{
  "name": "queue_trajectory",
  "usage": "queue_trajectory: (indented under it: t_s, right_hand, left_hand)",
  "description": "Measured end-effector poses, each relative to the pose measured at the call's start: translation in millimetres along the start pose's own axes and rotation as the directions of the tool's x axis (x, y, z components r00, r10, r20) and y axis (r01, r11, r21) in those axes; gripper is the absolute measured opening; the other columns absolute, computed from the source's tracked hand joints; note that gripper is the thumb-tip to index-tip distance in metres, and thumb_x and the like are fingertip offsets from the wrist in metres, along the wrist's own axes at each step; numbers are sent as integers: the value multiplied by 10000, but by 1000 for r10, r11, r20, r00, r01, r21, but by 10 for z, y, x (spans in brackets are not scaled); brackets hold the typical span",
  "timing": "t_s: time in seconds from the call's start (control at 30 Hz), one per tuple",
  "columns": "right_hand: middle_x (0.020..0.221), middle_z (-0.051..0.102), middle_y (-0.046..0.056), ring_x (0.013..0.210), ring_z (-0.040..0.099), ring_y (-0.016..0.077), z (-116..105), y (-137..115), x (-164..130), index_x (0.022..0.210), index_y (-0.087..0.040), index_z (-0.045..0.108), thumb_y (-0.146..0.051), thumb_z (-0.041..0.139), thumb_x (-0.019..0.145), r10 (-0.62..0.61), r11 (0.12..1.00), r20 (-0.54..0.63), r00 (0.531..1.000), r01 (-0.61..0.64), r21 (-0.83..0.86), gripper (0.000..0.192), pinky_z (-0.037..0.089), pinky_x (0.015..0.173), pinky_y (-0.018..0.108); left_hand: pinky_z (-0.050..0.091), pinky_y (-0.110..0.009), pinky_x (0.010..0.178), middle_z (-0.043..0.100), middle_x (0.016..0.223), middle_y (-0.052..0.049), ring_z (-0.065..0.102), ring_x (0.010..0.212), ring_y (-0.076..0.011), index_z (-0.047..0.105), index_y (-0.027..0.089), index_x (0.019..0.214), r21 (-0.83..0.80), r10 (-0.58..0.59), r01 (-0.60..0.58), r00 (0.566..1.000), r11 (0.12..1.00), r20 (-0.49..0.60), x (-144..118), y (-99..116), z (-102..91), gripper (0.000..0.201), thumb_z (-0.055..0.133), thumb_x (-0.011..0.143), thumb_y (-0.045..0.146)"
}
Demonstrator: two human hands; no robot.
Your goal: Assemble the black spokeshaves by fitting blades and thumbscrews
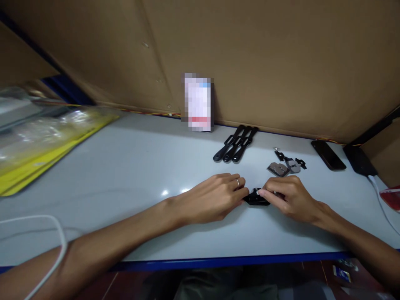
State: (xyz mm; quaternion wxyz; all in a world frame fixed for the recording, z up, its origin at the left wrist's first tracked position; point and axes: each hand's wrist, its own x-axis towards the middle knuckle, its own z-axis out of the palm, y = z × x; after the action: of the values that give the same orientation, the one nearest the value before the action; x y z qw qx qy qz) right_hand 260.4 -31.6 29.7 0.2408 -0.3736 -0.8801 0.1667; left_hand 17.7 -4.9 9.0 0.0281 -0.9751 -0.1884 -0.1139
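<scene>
A small black part point(256, 197) lies on the white table point(125, 175), and both hands pinch it from either side. My left hand point(215, 196), with a ring on one finger, holds its left end. My right hand point(289, 196) grips its right end with the fingertips. Just behind my right hand lie a few small grey metal plates and black clips point(286, 164). Three black strap-like pieces point(236, 143) lie side by side further back.
A blurred white card point(198, 102) leans on the cardboard wall. A dark phone point(328, 155) and a black charger block point(359, 160) with a white cable sit at the right. A yellow-edged tray with clear bags point(46, 137) is on the left. A white cable point(46, 233) crosses my left forearm.
</scene>
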Motion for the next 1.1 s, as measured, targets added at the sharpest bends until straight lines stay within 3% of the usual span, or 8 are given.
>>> queue_trajectory:
  t_s: [0.07,0.17,0.23,0.4,0.57,1.1]
  right_hand:
    - [535,474,-44,503,339,92,-1,-18,2,595,-193,541,-310,536,1016,23,998,18,1000,-24,60,437,290,526,265]
    - [634,610,-14,531,429,93,-9,-48,6,725,-185,652,-307,518,1021,28,989,53,998,-36,147,347,333,545,256]
    - [705,662,9,566,475,101,-18,-49,10,771,-186,673,-304,496,1026,24,993,29,999,-27,116,332,352,569,262]
    - [527,454,-43,512,364,99,-36,36,34,600,-197,541,-314,507,1007,156,988,-83,984,-155,12,425,303,546,279]
    - [549,438,-44,531,376,101,-9,105,44,617,-195,534,-312,492,1005,185,983,-68,980,-183,33,407,290,561,290]
    - [562,376,-58,533,295,93,46,58,13,601,-206,369,-280,520,999,103,994,-96,990,-105,-9,432,247,558,274]
  left_hand:
    - [469,-315,654,640,856,-51,595,782,-185,661,159,966,-5,1,-1,1000,1000,-5,-1,-4,5,165,508,1016,197]
    - [463,-315,647,633,844,-49,589,772,-184,663,157,956,-31,-1,0,1000,1000,-19,-3,-7,6,189,488,1021,185]
    - [463,-319,647,634,846,-50,589,771,-188,665,156,961,-44,-4,3,1000,999,-29,-3,-8,1,183,494,1019,188]
    - [480,-324,678,656,899,-50,613,785,-194,639,153,1107,-63,-27,28,1000,998,13,-4,-12,-9,159,540,999,215]
    - [496,-332,720,668,953,-51,636,785,-194,516,155,1362,-87,-41,44,998,995,38,-8,-19,1,376,522,993,225]
    - [487,-321,715,663,936,-56,618,789,-189,562,148,1274,-128,-47,54,997,990,58,-10,-26,1,289,464,1011,217]
